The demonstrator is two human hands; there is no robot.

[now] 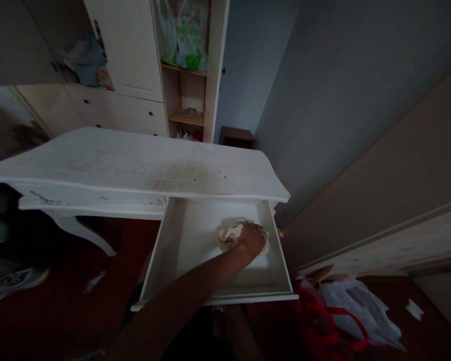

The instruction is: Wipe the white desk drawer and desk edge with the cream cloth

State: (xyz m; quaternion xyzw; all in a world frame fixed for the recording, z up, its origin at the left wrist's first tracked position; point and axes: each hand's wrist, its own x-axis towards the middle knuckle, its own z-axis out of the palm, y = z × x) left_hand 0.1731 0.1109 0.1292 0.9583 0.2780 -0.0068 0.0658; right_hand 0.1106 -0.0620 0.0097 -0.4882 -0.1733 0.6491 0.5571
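Observation:
My left hand (252, 239) reaches across into the pulled-out drawer (195, 235) of a white desk. It is closed on a crumpled cream cloth (229, 234), pressed against the drawer's floor near its right side. The cloth bunches out on both sides of the hand. Below the drawer's front edge, in deep shadow, what looks like my right hand (225, 323) is close to the drawer front. Its fingers are too dark to make out, and whether it grips the front cannot be seen.
The white desktop (108, 155) has a dark smudged patch. Behind it stands a white wardrobe (131, 50) with open shelves and a plastic bag (190, 37). On the red floor at right lie a red bag (319, 321) and a white plastic bag (361, 306). A shoe (17, 281) is at left.

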